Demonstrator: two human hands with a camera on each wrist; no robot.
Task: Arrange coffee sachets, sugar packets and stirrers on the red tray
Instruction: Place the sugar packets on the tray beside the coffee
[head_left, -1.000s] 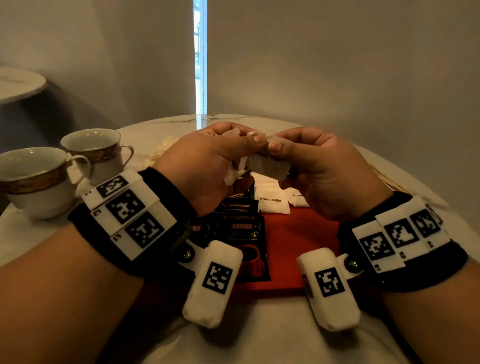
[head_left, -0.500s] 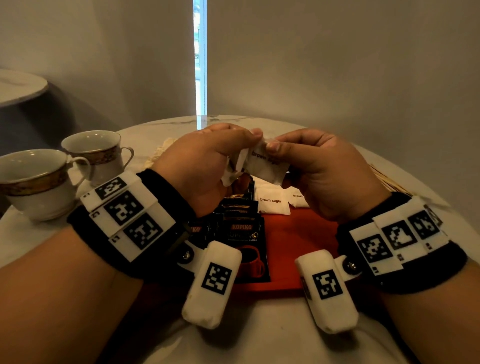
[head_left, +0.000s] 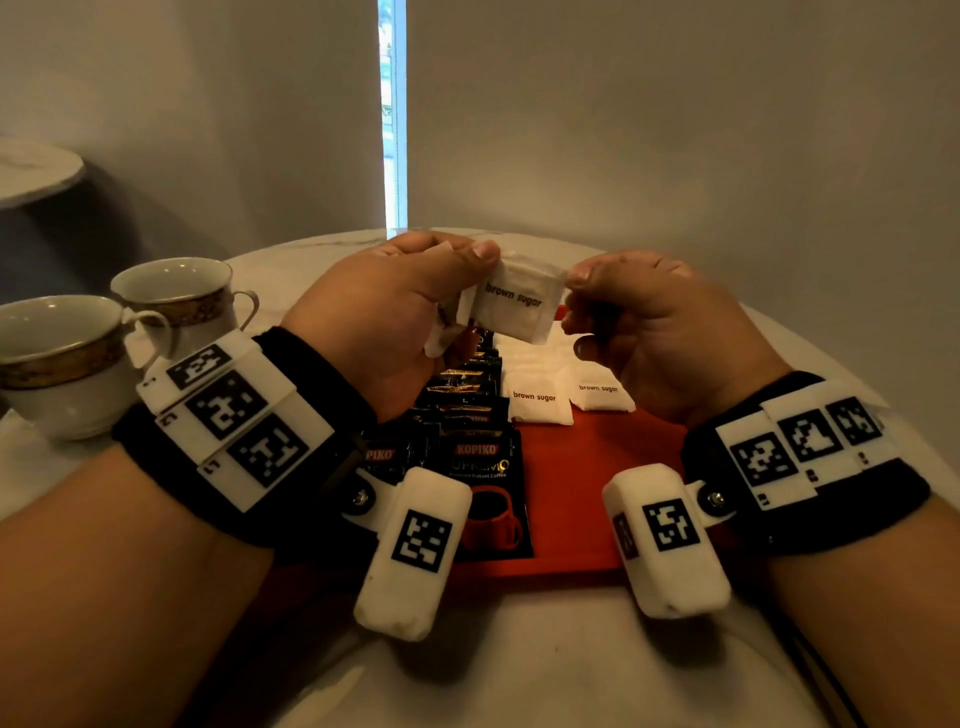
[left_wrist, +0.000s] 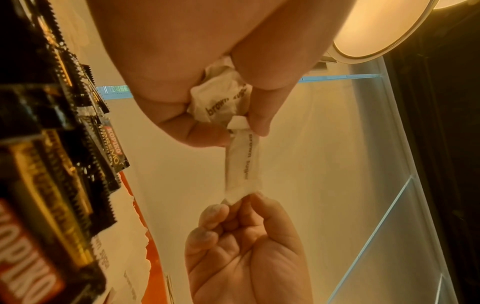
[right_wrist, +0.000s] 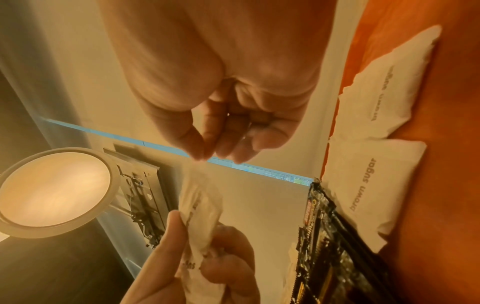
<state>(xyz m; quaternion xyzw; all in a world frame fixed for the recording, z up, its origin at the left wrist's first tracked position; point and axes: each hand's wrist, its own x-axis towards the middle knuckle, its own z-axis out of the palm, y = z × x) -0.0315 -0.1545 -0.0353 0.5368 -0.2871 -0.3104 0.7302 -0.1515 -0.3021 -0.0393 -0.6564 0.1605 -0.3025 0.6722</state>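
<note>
A white brown sugar packet (head_left: 514, 301) hangs in the air above the far end of the red tray (head_left: 576, 493). My left hand (head_left: 470, 265) pinches its left edge and also grips more crumpled sugar packets (left_wrist: 221, 98) in the palm. My right hand (head_left: 574, 291) pinches the packet's right edge (left_wrist: 242, 162). On the tray, black Kopiko coffee sachets (head_left: 467, 431) lie in an overlapping row on the left. Two brown sugar packets (head_left: 537, 405) lie beside them in the middle, with more white packets behind. No stirrers show.
Two white cups with gold bands (head_left: 67, 358) (head_left: 176, 296) stand on the round marble table (head_left: 519, 670) to the left of the tray. A grey wall rises close behind the table. The right part of the tray shows bare red.
My hands have moved apart, the right one to the right. The packet, bunched between the fingertips before, now stretches flat between both hands with its print facing me.
</note>
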